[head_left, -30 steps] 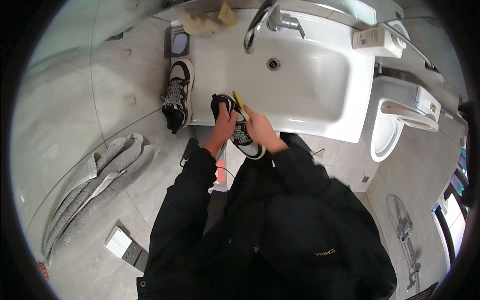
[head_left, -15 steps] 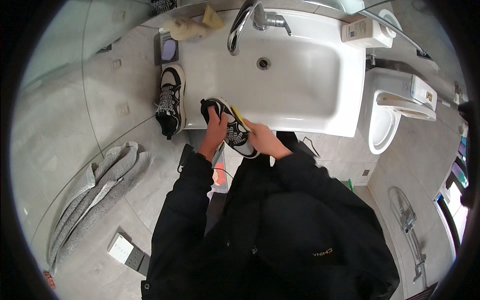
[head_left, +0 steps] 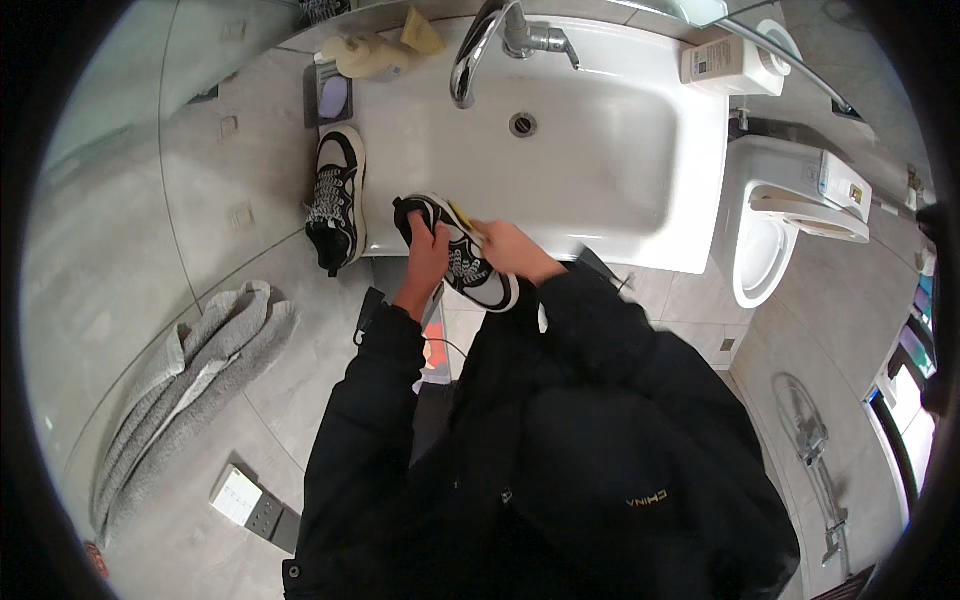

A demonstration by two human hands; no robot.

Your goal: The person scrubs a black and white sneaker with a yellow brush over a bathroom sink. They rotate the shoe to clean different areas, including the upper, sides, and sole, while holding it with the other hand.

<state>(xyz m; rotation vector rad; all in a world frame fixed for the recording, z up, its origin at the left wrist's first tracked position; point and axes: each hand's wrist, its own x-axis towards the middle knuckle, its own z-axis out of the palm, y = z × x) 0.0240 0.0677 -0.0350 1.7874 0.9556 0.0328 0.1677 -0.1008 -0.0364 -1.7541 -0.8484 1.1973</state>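
A black-and-white sneaker [head_left: 491,291] is held over the near edge of the white sink [head_left: 590,190], its heel toward the far left and its toe toward me. My left hand [head_left: 428,262] grips it at the heel opening, the thumb reaching inside. Closed around a narrow yellow tool [head_left: 461,216], apparently a brush, my right hand [head_left: 516,250] presses it along the side of the sole; most of the tool is hidden by the fingers and the shoe. The matching sneaker [head_left: 338,200] rests on the sink's left rim.
A chrome faucet [head_left: 490,40] arches over the basin. At the back left are a pump bottle [head_left: 370,58], a yellow tube [head_left: 422,34] and purple soap [head_left: 334,97]. A white jug [head_left: 722,65] occupies the right rim. Beyond stands a urinal [head_left: 765,265]; a grey towel [head_left: 200,390] hangs left.
My right hand has slid along the sole toward the heel, up and left, with the yellow tool. The held sneaker has shifted slightly; my left hand keeps its grip.
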